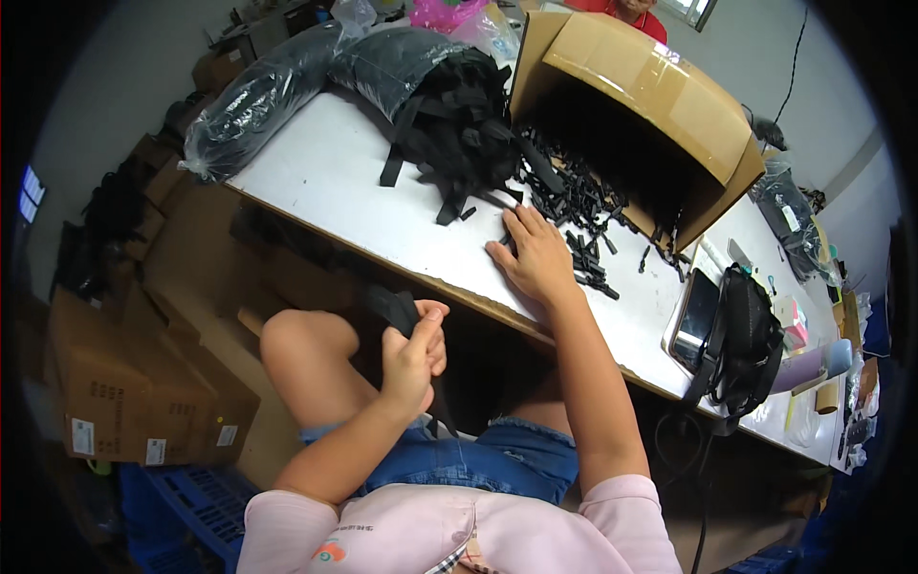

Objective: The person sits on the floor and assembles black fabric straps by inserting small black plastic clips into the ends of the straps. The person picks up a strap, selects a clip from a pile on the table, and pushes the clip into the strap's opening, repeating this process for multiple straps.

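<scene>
My left hand (413, 359) is closed around a black fabric strap (390, 308) above my lap. Part of the strap hangs below the fist. My right hand (537, 256) lies palm down near the table's front edge, fingers spread. A small dark item shows between its thumb and forefinger; its kind is hard to make out. Beside that hand, a heap of small black plastic pieces (574, 191) spills from an overturned cardboard box (660, 72). Left of them a pile of black straps (459, 134) spreads from a clear plastic bag (392, 72).
The white table (335, 177) runs diagonally before me. On its right lie a phone (696, 316), a black bag (746, 335) and a purple bottle (803, 368). Cardboard cartons (134, 383) and a blue crate (191, 502) stand at left. A person in red (636, 19) sits beyond the box.
</scene>
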Motion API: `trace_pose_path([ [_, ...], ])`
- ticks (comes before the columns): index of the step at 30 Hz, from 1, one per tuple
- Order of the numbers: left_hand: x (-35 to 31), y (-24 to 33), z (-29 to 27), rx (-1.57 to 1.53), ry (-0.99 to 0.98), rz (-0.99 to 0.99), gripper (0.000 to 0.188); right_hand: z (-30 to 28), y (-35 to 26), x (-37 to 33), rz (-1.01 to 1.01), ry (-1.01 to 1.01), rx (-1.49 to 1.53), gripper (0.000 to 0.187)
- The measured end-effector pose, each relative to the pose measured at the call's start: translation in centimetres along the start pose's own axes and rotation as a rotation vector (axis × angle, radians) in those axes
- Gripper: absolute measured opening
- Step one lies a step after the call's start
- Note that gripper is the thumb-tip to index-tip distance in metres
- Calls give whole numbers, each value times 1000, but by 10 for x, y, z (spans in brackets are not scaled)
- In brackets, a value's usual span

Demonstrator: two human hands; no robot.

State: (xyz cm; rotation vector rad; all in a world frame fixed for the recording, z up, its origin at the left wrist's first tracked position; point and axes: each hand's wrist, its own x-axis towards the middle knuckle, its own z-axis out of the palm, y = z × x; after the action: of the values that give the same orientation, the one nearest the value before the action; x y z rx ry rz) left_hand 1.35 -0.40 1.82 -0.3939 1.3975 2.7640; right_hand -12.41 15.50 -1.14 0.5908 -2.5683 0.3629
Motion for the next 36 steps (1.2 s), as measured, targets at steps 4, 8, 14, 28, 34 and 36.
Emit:
trace_pose_path([
  [4, -4, -5, 2, -45, -52, -46, 16, -24, -20, 12, 66, 175, 93, 28],
  [8, -7, -8, -6, -34, -65, -91, 16, -14, -49, 48, 56, 308, 23, 62],
  [14, -5, 1, -17, -9, -81, -90, 16, 25, -51, 89, 306, -82, -167, 80],
  [28, 72, 11, 21, -222, -155, -193, 24, -62, 4, 96, 299, 13, 488, 34],
  [34, 121, 0, 58, -184, -97, -310, 41, -67, -13, 33, 381, 51, 602, 37],
  [36, 129, -6, 57, -209, -172, -310, 42, -71, -16, 17, 351, 64, 611, 40],
])
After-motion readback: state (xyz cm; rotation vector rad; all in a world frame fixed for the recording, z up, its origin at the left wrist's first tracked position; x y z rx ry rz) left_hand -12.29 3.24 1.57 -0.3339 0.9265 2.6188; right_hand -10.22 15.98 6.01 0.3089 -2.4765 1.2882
